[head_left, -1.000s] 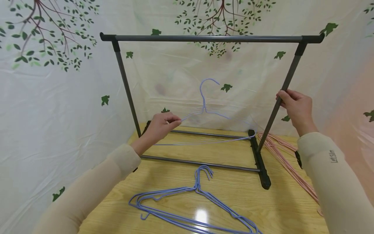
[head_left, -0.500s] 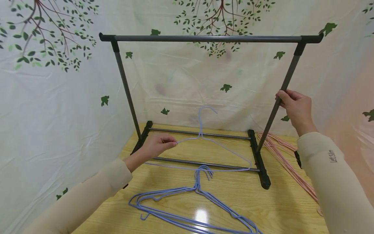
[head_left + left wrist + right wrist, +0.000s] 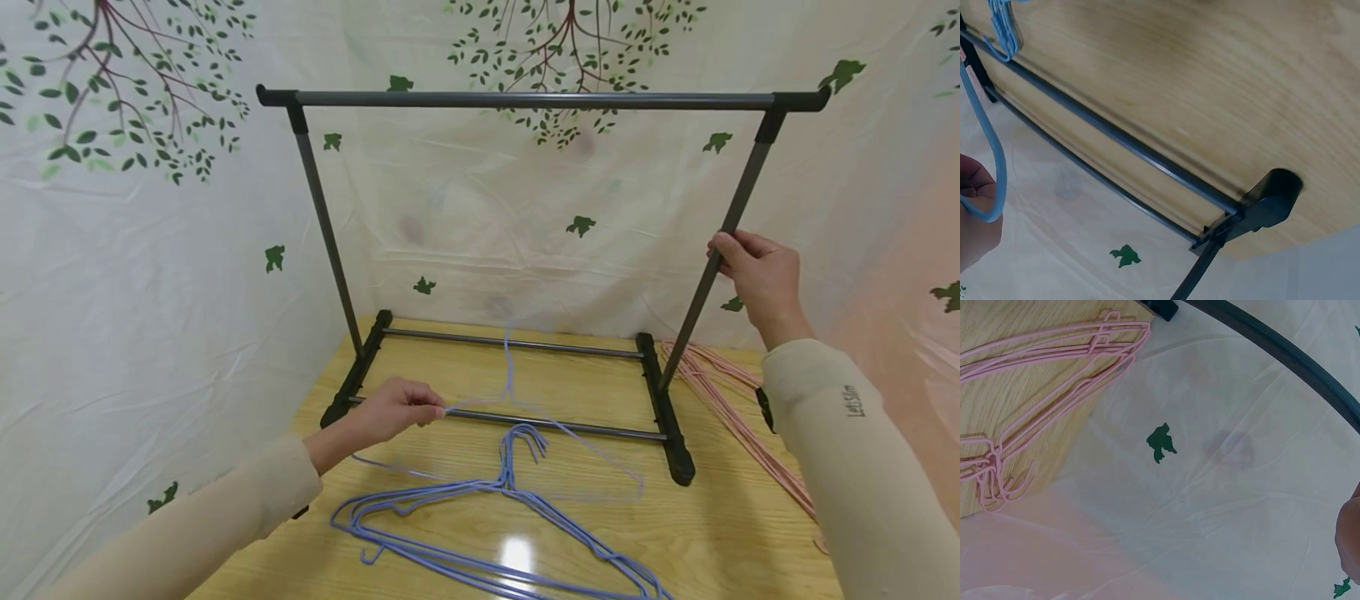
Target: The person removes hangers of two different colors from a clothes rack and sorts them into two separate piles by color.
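My left hand (image 3: 396, 410) pinches one shoulder of a thin lilac-blue wire hanger (image 3: 509, 358), which is blurred in the head view. The hanger hangs in front of the rack's base with its hook upward, and its lower wire overlaps the stack of blue hangers (image 3: 507, 462) on the table. In the left wrist view, the bent end of the held hanger (image 3: 1001, 164) curves past my fingers. My right hand (image 3: 767, 275) grips the right upright (image 3: 701, 292) of a dark metal garment rack, thumb in front and fingers behind.
The rack's top bar (image 3: 525, 100) spans above both hands, and its base rail (image 3: 592, 428) lies low across the wooden table (image 3: 750, 533). Several pink hangers (image 3: 1054, 356) lie to the right of the rack. A white leaf-printed sheet (image 3: 480, 183) hangs behind.
My left hand has lowered the blue hanger from mid-height inside the rack down and toward me, shifting slightly left. My right hand stays in place on the upright.
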Demonstrator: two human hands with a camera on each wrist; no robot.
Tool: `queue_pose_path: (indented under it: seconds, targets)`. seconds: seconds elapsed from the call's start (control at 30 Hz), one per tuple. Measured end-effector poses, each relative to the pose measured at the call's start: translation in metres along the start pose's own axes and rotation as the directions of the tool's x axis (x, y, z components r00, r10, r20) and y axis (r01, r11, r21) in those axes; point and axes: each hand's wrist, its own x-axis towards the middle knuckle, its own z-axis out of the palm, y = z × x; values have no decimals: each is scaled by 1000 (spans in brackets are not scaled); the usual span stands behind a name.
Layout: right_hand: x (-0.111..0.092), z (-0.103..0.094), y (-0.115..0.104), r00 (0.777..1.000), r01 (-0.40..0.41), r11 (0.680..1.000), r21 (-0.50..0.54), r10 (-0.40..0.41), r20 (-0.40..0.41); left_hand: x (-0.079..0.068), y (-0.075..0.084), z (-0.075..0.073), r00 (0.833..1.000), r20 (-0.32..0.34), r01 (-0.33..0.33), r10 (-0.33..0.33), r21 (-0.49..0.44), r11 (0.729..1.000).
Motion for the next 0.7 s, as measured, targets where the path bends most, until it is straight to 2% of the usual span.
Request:
queue_pose_path:
  seconds: [0.2,0.5,0.7]
  targets:
    - [0,0,0,1000,2,1000,-9,-2,-5,-11,-11,10,996,80,51,-46,-69,996]
    - [0,0,1,1000,-1,1000,17,1,1,-22,-24,31,978,170,142,-123,-103,985]
    - [0,0,1,1000,3,1000,17,-3,0,-26,-35,44,973,180,171,-147,-128,977]
